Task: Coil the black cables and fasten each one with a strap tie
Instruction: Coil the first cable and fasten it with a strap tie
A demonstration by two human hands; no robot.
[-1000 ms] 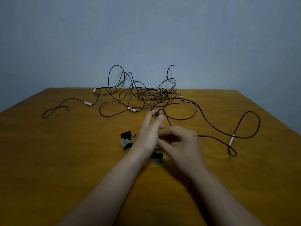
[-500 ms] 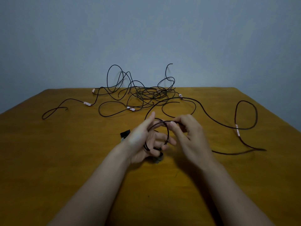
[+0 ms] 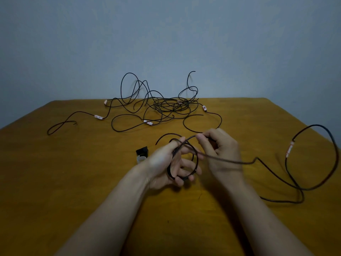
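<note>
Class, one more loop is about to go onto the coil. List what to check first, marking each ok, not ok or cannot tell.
1. Left hand grips the coil: ok.
2. Right hand pinches the cable feeding it: ok.
3. Loose run lies uncrossed: not ok, it crosses itself on the right.
4. Loose run clear of the tangled pile: cannot tell; a strand passes behind the right hand.
5. Strap ties near the left hand: ok.

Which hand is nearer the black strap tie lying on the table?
Left. The left hand sits just right of the strap tie; the right hand is farther right.
</note>
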